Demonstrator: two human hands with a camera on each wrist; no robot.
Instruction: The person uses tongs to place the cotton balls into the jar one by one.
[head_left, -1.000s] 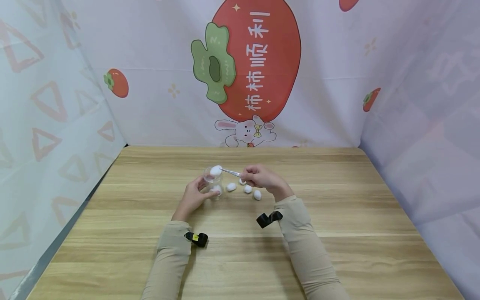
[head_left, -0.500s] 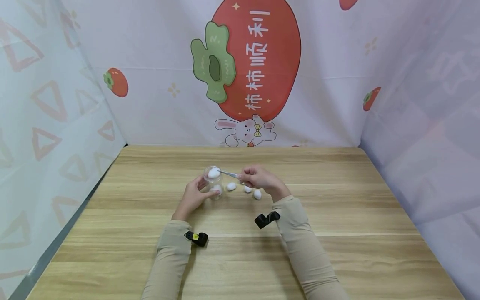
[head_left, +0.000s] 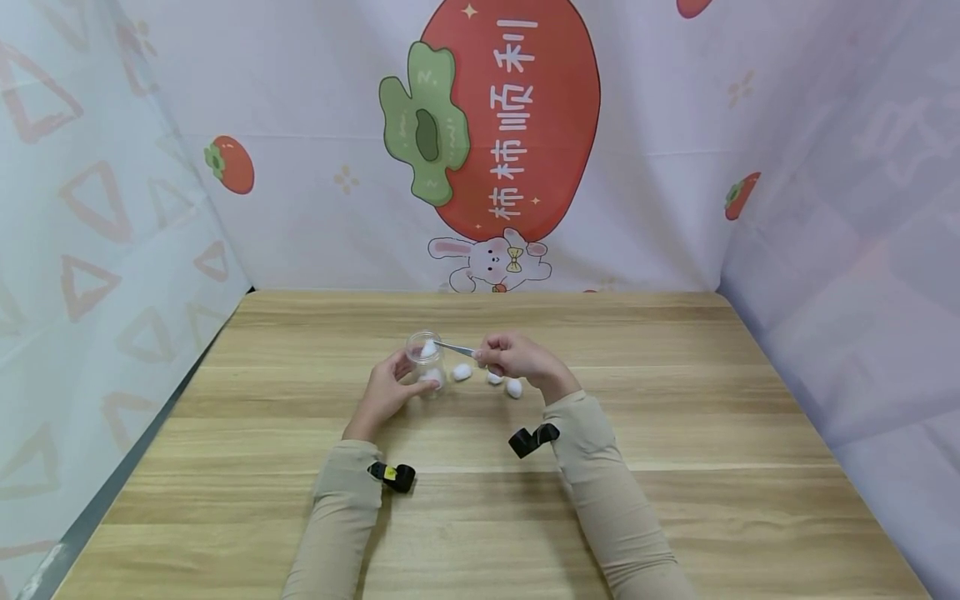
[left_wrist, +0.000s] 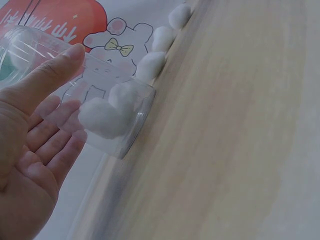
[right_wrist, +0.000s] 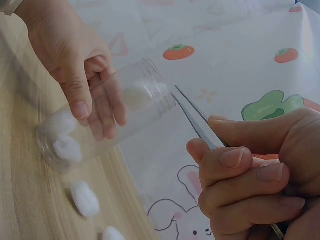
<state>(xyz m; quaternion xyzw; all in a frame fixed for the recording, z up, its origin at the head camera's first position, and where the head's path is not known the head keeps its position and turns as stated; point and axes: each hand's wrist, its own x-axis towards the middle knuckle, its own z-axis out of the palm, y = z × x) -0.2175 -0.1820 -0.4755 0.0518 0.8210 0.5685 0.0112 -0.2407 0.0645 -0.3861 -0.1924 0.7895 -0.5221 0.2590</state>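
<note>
My left hand [head_left: 386, 392] grips a clear jar [right_wrist: 142, 114], thumb on one side and fingers on the other. The jar stands on the table with its mouth up. Cotton balls [left_wrist: 107, 117] lie at its bottom. Another cotton ball [head_left: 428, 349] is inside the jar just below the rim. My right hand [head_left: 519, 356] pinches metal tweezers [right_wrist: 194, 119] between thumb and fingers. Their tips are at the jar's mouth and stand apart in the right wrist view; whether they touch the upper cotton ball cannot be told.
Loose cotton balls [head_left: 462, 372] lie right of the jar, some partly under the right hand. The wooden table [head_left: 465, 533] runs back to a printed cloth backdrop [head_left: 300, 217]. Black wrist cameras [head_left: 534, 439] sit on both sleeves.
The tweezers have moved slightly left and down. The cotton ball at their tips has gone from above the rim to inside the jar's mouth. The left hand and jar have stayed in place.
</note>
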